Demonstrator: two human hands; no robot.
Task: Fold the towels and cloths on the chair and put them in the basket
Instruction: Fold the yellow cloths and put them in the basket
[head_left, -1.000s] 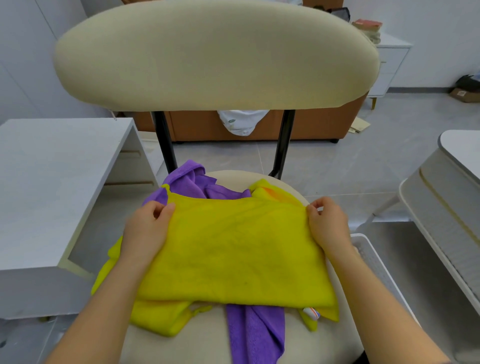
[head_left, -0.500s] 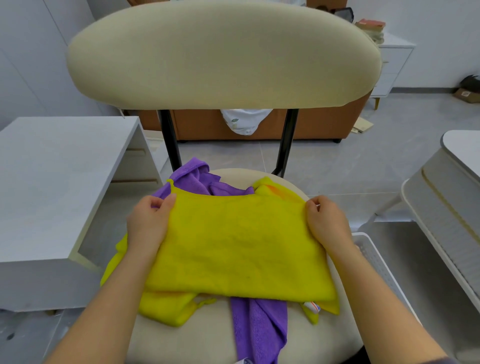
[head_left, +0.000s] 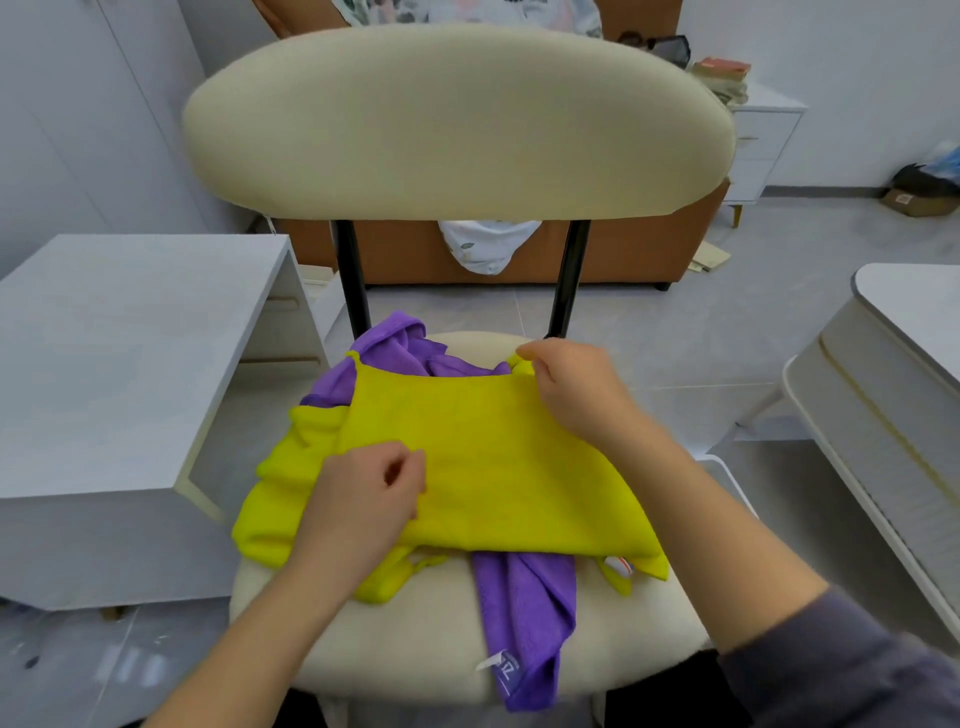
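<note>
Your right hand (head_left: 571, 395) pinched the far right corner of the yellow towel (head_left: 498, 467), with thumb and fingers curled round a small peak of fabric near the back of the seat. Your left hand (head_left: 371, 491) sat at the towel's near left edge, fingers curled in and gripping the cloth there.

The towel lay spread almost flat across the seat of the chair (head_left: 415, 639), on top of the pile. Under it was a purple cloth (head_left: 524, 613). 1 bunched end of it showed beyond the towel's far edge, and the other end hung toward you over the front of the seat, with a white tag (head_left: 491, 662) near its tip. A second yellow cloth (head_left: 275, 499) was crumpled beneath the towel and stuck out on the left side.

The cream backrest (head_left: 457, 124) stood on 2 black posts behind the pile. Just right of the seat, the white rim of the basket (head_left: 719, 459) showed past your right forearm, with the rest of it hidden. A white counter (head_left: 104, 364) stood to the left of the chair, and pale furniture (head_left: 883, 395) stood to the right.
</note>
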